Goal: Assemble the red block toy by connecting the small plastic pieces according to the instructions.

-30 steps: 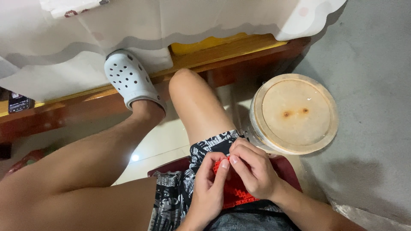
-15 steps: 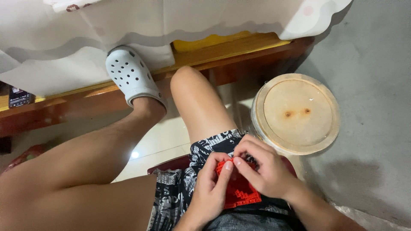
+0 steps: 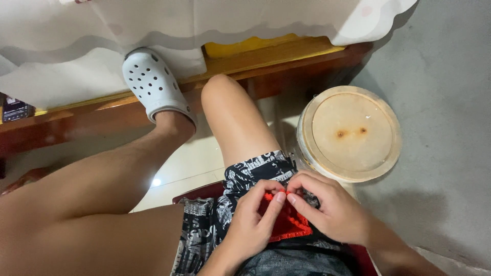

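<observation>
A small red crocheted piece (image 3: 286, 225) lies in my lap on black-and-white patterned shorts (image 3: 240, 189). My left hand (image 3: 253, 222) pinches its upper left edge between thumb and forefinger. My right hand (image 3: 327, 209) pinches the top edge just beside it, so the fingertips of both hands nearly touch. Most of the red piece is hidden under my fingers. Whether a hook or needle is held I cannot tell.
A round container with a pale wooden lid (image 3: 350, 133) stands just right of my knee. My left foot in a white perforated clog (image 3: 153, 84) rests on a dark wooden rail (image 3: 76, 122) under a white cloth (image 3: 204, 20). Grey floor (image 3: 445, 102) lies to the right.
Both hands have shifted slightly on the red piece, fingertips now meeting at its top edge. The view has moved a little; the legs stay put.
</observation>
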